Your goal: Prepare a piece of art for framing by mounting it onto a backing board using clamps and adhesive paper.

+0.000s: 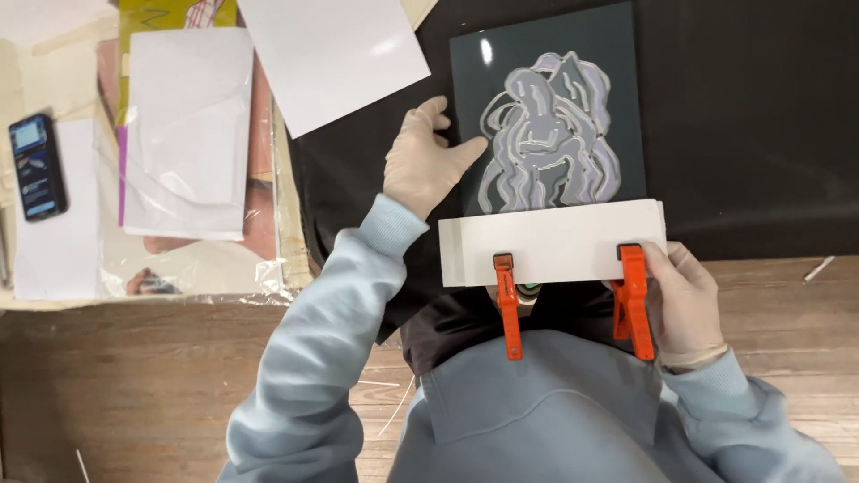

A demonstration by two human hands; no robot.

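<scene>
Your pale blue sleeves point(295, 358) fill the near edge of the view, and both of your hands wear thin light gloves. Far left on the bench point(134, 385) lies a dark phone point(38, 166) with its screen lit, resting on white paper. Just right of it sits a stack of white sheets under clear plastic film point(186, 134), and further right a single white sheet point(333, 55) lies tilted, its near corner over the black mat point(752, 125).

Your left hand point(422, 165) lies flat on that mat at the left edge of the dark square panel point(546, 116). Its grip is apart, fingers spread, with the fingertips touching the panel's left side beside the pale grey and lilac wavy figure point(550, 139) on its face.

Across the panel's near edge lies a white rectangular board point(555, 241). Two orange spring clamps bite its near edge: the left clamp point(507, 304) stands free, apart from either hand, while the right clamp point(632, 300) sits in your right hand point(684, 304). That grip is wrapped around the clamp's handles from the right side, with the fingers on the board's right end. Right of your hand the mat ends and bare wooden boards show.
</scene>
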